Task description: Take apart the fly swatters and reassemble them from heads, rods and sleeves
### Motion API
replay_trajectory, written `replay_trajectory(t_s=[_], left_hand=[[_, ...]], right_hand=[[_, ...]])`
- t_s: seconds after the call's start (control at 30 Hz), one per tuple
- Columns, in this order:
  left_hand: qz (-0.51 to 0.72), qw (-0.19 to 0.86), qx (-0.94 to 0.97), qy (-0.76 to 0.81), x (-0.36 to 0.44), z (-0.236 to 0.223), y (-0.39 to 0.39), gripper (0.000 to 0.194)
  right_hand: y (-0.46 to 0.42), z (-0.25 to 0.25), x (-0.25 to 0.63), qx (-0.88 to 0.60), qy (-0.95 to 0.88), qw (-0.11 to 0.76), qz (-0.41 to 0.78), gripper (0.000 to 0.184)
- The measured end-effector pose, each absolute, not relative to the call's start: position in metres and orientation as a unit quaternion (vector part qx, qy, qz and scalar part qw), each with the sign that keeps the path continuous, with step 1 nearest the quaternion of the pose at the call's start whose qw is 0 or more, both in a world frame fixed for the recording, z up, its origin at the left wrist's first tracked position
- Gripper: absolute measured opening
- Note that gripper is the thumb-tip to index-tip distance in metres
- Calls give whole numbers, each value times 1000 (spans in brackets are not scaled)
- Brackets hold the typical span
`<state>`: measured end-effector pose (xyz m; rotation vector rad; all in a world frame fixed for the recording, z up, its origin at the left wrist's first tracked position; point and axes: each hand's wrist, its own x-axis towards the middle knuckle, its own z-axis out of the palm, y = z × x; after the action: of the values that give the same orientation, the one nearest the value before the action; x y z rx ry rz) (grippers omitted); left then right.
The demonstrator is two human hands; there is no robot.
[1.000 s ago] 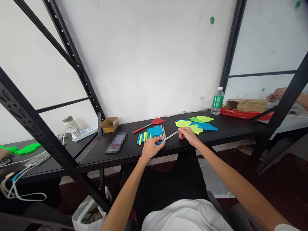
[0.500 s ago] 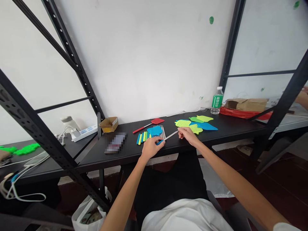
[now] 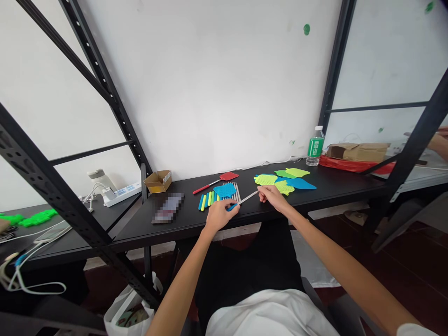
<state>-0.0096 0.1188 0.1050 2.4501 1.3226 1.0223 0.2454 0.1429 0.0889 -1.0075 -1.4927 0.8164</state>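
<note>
The left hand (image 3: 220, 214) and right hand (image 3: 273, 197) pinch a rod (image 3: 248, 198) between them, pointing toward two o'clock, slim, silvery and blue-handled.

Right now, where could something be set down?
A broad bare patch of desk lies right of the blue sheet, before the bottle. Narrower ones lie between the red paddle and yellow-green sheets, and between the pixelated item and coloured handles. Crowded: beside the left hand, with rods and blue paddle; beside the right hand, overlapping sheets.

The handle (image 3: 232, 207) is blue; the bottle's label (image 3: 315, 147), green.
</note>
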Motion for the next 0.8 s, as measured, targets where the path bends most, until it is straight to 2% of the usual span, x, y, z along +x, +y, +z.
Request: replay_trajectory(t_s=[0.8], left_hand=[[338,84,820,454,-8,105,118,33]], right_hand=[[141,91,247,-401,-707,494,309,46]])
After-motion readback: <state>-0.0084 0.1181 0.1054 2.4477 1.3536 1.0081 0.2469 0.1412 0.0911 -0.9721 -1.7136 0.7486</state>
